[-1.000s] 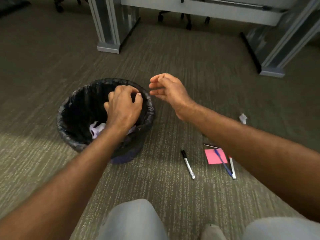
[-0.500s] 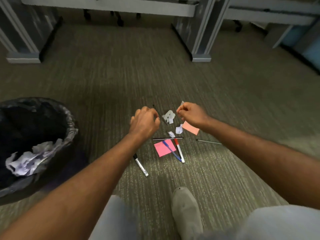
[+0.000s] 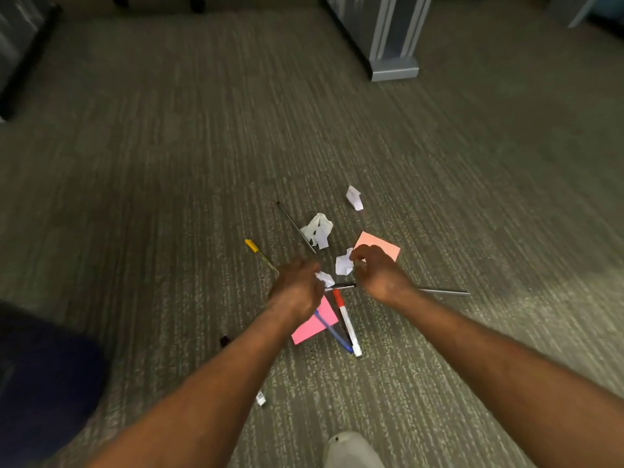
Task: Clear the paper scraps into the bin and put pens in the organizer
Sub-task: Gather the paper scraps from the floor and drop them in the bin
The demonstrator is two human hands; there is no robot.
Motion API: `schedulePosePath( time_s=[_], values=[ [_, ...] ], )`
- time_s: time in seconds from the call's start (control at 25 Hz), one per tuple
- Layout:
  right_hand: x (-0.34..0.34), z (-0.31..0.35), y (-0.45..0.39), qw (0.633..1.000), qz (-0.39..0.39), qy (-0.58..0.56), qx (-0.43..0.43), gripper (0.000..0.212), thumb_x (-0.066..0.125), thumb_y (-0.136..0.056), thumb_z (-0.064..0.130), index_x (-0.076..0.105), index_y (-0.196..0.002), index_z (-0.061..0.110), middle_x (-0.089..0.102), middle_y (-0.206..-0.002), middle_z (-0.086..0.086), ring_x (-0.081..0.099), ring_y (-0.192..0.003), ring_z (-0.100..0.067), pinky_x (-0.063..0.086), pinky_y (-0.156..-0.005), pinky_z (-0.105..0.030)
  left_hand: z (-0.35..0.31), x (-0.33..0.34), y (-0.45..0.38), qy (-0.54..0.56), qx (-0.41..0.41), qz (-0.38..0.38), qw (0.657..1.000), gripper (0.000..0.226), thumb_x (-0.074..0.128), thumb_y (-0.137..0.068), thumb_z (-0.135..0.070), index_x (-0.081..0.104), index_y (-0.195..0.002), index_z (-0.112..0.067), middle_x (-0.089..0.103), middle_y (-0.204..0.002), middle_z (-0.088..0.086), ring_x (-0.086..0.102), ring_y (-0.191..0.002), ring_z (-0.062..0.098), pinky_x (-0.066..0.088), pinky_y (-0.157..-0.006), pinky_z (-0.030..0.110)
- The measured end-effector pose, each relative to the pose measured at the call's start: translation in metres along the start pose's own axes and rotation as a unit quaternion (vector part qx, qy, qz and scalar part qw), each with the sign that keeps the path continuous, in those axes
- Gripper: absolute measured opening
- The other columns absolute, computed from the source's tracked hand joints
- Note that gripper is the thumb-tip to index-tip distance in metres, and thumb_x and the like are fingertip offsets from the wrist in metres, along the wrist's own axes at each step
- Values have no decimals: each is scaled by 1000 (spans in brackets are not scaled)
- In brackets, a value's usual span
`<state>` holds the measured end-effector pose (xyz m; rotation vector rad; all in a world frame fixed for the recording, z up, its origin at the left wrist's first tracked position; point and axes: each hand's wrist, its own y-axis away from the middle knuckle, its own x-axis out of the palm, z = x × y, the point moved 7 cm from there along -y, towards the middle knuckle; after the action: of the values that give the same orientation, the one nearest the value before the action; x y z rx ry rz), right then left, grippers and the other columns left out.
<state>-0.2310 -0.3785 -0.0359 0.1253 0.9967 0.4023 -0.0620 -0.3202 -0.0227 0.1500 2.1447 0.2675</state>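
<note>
My one camera sits on my head, looking forward and steeply down at the carpet floor [image 3: 169, 163] in front of me. Both my forearms reach in from the bottom edge, close to the lens, and a desk leg [image 3: 393, 42] stands far ahead.

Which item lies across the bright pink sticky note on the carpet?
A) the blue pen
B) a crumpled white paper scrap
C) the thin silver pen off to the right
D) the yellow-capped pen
A: the blue pen runs diagonally over the bright pink sticky note, just below the left hand; the red-capped marker lies beside it.
</note>
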Motion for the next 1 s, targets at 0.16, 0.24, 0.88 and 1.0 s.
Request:
schedulePosePath(
  time_s=[0.16,0.24,0.88,1.0],
  values=[
    [17,-1,-25,999,3,41,-31,41,57,-94,19,52,-135,24,51,-137,-3,55,-120,-29,48,-97,-44,7,20,-33,14,17,10,1000,29,63,-93,-23,61,-123,-21,60,-126,8,53,-121,31,46,-100,41],
    [26,0,-35,996,23,59,-59,49,60,-92,19,51,-139,26,51,-139,-2,52,-123,-29,47,-99,-46,1,24,-45,27,52,9,998,30,66,-89,-16,64,-120,-19,66,-119,8,59,-115,30,48,-98,41],
    [-14,0,-113,976,-143,-147,-71,15,42,-97,16,57,-100,16,64,-74,-7,56,-58,-15,46,-56,-31,18,12,-75,125,36,-41,991,15,55,-96,-9,45,-88,-17,56,-78,3,60,-81,32,44,-70,42],
    [12,15,-143,986,-102,-120,-48,21,47,-95,12,66,-101,7,70,-95,-11,65,-83,-24,53,-79,-45,29,1,-88,183,-13,-86,979,13,47,-95,-4,46,-97,-16,59,-86,5,59,-84,33,41,-68,41]
  ],
)
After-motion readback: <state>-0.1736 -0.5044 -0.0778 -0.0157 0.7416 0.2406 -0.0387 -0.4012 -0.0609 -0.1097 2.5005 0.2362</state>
